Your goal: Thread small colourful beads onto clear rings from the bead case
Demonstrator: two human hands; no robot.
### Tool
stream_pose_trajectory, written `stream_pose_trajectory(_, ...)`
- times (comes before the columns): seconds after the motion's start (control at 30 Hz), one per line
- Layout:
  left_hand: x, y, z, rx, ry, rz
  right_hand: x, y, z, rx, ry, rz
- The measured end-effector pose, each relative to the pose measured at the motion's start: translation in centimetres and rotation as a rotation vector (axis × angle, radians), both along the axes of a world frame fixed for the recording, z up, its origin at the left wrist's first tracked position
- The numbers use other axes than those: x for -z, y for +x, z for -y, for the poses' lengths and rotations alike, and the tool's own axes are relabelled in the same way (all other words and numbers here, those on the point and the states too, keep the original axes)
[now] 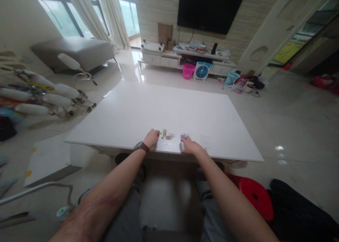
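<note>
My left hand [152,137], watch on the wrist, rests knuckles-up on the near edge of the white table [137,108], fingers curled together; can't tell if anything is pinched under them. The small yellow bead-like bits [159,132] sit just off its fingertips, touching or nearly so. My right hand [189,145] is just right of the pile, fingers closed loosely around a small blue-and-pink piece [183,136]; too small to say what it is, and the grip itself is partly hidden. Between the two hands lies the cluster of tiny rings and loops [169,136], spread flat on the table, apart from either hand. My read: I'm mid-sort, picking single bits out of that cluster. The next pick calls for a fine fingertip pinch; the bits are small, light and on a slick glossy top, so they'll likely skid if pushed instead of lifted. Beyond the table: pink bin [188,71] and blue fan [202,71] by the TV stand, red stool [255,196] at my right knee.
</note>
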State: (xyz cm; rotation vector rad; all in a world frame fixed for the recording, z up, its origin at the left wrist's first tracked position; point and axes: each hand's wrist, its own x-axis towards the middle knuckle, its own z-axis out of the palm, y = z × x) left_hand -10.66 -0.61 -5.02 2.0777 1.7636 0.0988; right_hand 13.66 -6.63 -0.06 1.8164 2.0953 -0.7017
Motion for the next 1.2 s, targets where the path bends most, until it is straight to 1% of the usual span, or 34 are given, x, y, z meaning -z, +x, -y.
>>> stream_pose_trajectory(0.17,-1.0,-0.7,0.0,0.019,-0.015,0.002,-0.4,-0.6,0.3,-0.054,-0.013,0.0)
stream_pose_trajectory(0.3,-1.9,-0.8,-0.1,0.01,-0.027,0.007,-0.5,-1.0,0.1,-0.148,-0.034,-0.071)
stream_pose_trajectory(0.37,-2.7,-0.4,-0.1,0.015,-0.02,0.016,-0.8,-0.9,-0.3,-0.151,0.019,-0.112)
stream_pose_trajectory(0.43,-3.9,0.4,0.0,0.023,-0.029,0.08,-1.4,-0.8,-0.9,-0.095,0.134,-0.181)
stream_pose_trajectory(0.47,-4.6,0.9,0.2,0.023,-0.061,0.171,-1.8,-0.7,-1.3,-0.053,0.196,-0.249)
stream_pose_trajectory(0.53,-6.1,2.2,0.6,0.032,-0.186,0.471,-2.6,-0.6,-2.0,0.031,0.274,-0.476)
stream_pose_trajectory(0.6,-7.4,3.5,1.1,0.042,-0.294,0.773,-3.2,-0.6,-2.6,0.093,0.289,-0.762)
stream_pose_trajectory(0.63,-7.9,4.1,1.3,0.027,-0.325,0.883,-3.4,-0.7,-2.8,0.121,0.29,-0.885)
stream_pose_trajectory(0.7,-8.7,5.0,1.6,-0.028,-0.377,1.009,-3.5,-0.7,-3.1,0.185,0.294,-1.054)
stream_pose_trajectory(0.77,-9.2,5.7,1.6,-0.083,-0.415,1.065,-3.3,-0.5,-3.3,0.242,0.298,-1.144)
stream_pose_trajectory(0.87,-9.4,6.3,1.5,-0.131,-0.419,1.093,-2.8,-0.2,-3.4,0.259,0.265,-1.256)
stream_pose_trajectory(0.97,-9.3,6.8,1.4,-0.17,-0.353,1.032,-2.4,0.0,-3.6,0.258,0.26,-1.301)
stream_pose_trajectory(1.07,-9.0,7.0,1.5,-0.173,-0.278,0.916,-2.0,-0.1,-3.6,0.252,0.291,-1.238)
stream_pose_trajectory(1.2,-8.7,7.0,1.8,-0.117,-0.231,0.781,-1.5,-0.2,-3.3,0.245,0.289,-1.116)
